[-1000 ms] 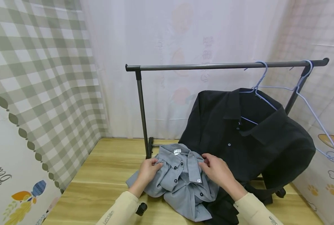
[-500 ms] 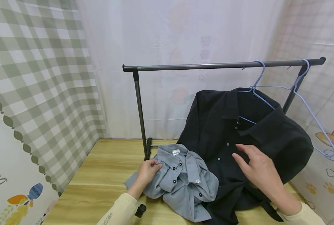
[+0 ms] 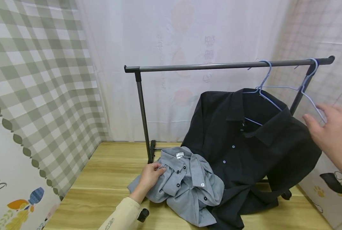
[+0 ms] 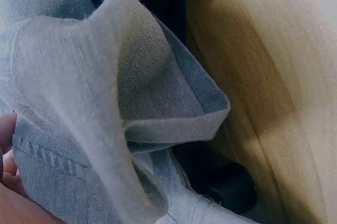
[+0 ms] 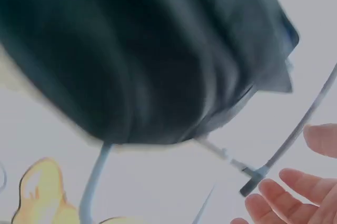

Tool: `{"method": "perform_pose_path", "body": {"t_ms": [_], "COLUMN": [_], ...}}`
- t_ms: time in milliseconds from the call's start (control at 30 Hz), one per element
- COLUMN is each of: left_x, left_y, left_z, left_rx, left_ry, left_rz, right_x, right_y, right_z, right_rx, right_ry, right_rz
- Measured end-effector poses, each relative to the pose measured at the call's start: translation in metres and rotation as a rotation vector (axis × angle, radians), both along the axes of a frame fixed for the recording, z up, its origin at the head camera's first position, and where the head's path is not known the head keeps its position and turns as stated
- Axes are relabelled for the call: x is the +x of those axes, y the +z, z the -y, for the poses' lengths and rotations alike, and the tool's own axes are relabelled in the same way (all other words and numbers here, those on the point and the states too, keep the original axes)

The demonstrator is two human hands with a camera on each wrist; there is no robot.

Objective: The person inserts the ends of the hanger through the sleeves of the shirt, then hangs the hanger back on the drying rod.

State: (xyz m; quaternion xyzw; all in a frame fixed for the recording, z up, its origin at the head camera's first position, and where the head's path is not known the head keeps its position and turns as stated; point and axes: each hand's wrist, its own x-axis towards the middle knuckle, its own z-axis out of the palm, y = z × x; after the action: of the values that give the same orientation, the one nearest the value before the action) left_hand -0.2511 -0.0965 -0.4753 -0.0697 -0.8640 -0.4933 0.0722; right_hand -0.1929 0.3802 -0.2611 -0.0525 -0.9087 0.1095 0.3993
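A crumpled grey button-up shirt (image 3: pixel 192 191) lies on the table, collar toward the rack. My left hand (image 3: pixel 149 179) pinches its left shoulder; in the left wrist view, fingertips (image 4: pixel 8 169) show at the edge of the folded cloth. At the far right, my right hand (image 3: pixel 333 137) is raised beside a blue wire hanger (image 3: pixel 309 100), thumb and fingers apart. Its wire passes between them in the head view, but I cannot tell if they touch. In the right wrist view the fingers (image 5: pixel 287 197) are spread, holding nothing.
A dark metal rack (image 3: pixel 188 68) spans the back. A black shirt (image 3: pixel 217 127) hangs from it on another blue hanger (image 3: pixel 264 80), its lower part spilling onto the wooden table (image 3: pixel 110 172). A small black cylindrical piece (image 3: pixel 143 215) lies near my left sleeve. Printed cloth walls surround the table.
My right hand has let go of the grey shirt and moved right and up, past the black shirt, to the hanger on the right. My left hand has stayed on the grey shirt.
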Motion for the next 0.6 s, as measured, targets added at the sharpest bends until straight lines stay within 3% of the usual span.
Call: {"method": "perform_pose_path", "body": {"t_ms": [100,267,433,600], "left_x": [0.000,0.001,0.002,0.003], "left_y": [-0.001,-0.002,-0.003,-0.003], "left_z": [0.001,0.002,0.003,0.004], "left_rx": [0.001,-0.005,-0.003,0.004], "left_ry": [0.002,0.005,0.003,0.005], "left_rz": [-0.004,-0.016,-0.024,-0.019], "right_x": [-0.014,-0.029,-0.038,-0.042], "right_y": [0.013,0.019,0.016,0.015], "right_z": [-0.020,-0.039,-0.046,-0.044], "right_rx": [-0.063,-0.211,-0.308,-0.337], "right_ry": [-0.052,0.004,0.046,0.064], "right_rz": [0.121,0.272,0.290,0.235]}}
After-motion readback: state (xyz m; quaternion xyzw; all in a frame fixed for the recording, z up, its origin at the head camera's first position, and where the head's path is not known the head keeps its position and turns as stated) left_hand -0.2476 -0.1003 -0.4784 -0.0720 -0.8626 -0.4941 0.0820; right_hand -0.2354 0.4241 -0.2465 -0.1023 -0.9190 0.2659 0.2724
